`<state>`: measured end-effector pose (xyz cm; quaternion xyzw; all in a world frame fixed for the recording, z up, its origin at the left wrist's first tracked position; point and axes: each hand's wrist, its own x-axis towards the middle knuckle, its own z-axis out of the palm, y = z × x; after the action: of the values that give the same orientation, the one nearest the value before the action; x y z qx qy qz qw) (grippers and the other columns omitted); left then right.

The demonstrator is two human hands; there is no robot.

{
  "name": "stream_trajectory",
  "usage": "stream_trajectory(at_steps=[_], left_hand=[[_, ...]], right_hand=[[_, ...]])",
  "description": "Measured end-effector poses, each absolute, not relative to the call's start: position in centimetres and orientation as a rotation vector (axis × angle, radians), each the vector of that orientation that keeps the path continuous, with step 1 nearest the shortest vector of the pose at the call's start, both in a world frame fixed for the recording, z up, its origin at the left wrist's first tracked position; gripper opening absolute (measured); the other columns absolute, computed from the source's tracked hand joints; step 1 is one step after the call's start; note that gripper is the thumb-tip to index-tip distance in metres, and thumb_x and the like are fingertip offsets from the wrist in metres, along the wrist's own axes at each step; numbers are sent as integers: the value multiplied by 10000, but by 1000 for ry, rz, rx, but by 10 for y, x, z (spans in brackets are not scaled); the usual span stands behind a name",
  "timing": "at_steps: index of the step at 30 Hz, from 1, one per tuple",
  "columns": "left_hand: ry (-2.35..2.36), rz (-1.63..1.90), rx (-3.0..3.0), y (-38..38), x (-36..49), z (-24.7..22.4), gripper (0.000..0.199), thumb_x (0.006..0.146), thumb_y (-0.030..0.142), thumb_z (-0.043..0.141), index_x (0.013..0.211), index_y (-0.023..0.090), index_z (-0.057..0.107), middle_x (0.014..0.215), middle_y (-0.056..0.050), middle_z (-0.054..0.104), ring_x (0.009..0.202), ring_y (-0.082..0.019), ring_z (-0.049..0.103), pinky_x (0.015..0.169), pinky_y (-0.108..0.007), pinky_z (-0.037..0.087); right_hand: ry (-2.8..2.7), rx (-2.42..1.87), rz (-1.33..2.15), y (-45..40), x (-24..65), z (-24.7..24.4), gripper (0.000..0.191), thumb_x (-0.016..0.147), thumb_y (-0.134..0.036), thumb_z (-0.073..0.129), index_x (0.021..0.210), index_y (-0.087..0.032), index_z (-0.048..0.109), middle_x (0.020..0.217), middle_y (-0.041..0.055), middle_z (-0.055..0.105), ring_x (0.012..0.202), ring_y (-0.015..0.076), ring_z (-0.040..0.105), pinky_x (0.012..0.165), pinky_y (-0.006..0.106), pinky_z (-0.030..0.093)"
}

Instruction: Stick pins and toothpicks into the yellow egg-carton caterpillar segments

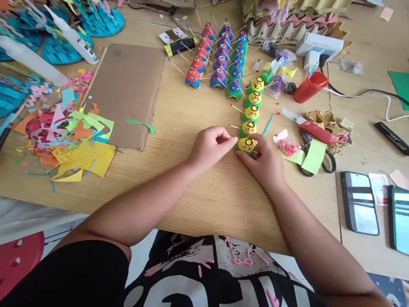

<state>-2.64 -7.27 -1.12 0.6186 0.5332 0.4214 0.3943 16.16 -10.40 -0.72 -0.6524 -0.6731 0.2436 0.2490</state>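
Observation:
A painted egg-carton caterpillar in yellow and green [252, 113], dotted and ringed on its humps, lies in front of me. Round its nearest hump curl the fingers of my right hand [267, 162], steadying it against the table. My left hand [211, 147] is closed in a pinch just left of that same hump; a thin pale stick seems to show at its fingertips, mostly hidden. Red-tipped sticks [235, 108] poke out from the caterpillar's sides. Beyond it stand a red and blue caterpillar [200, 58], a purple caterpillar [222, 59] and a blue and green caterpillar [238, 64].
Paper scraps [70, 136] and a cardboard sheet [127, 88] lie left, with glue bottles [72, 38] behind. On the right are scissors [329, 161], a red cup [309, 87], a black marker [394, 138] and two phones [359, 202]. Egg trays [298, 2] are stacked at the back.

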Motion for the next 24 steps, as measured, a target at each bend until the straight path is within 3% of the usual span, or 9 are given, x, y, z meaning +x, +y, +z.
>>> stream_trajectory(at_steps=[12, 24], left_hand=[[1293, 967, 1528, -68, -32, -3, 159, 795, 305, 749, 764, 149, 764, 747, -26, 762, 674, -120, 621, 666, -254, 476], [1312, 1000, 1468, -70, -30, -3, 173, 784, 318, 754, 760, 147, 754, 774, -35, 777, 692, -128, 635, 686, -261, 497]], right_hand=[[-1836, -1777, 667, -103, 163, -9, 482, 838, -475, 760, 1248, -243, 657, 620, -76, 470, 550, 123, 428, 576, 304, 302], [-1807, -1778, 660, -104, 162, -9, 498, 813, -468, 764, 1249, -254, 652, 596, -87, 458, 524, 118, 418, 564, 297, 306]])
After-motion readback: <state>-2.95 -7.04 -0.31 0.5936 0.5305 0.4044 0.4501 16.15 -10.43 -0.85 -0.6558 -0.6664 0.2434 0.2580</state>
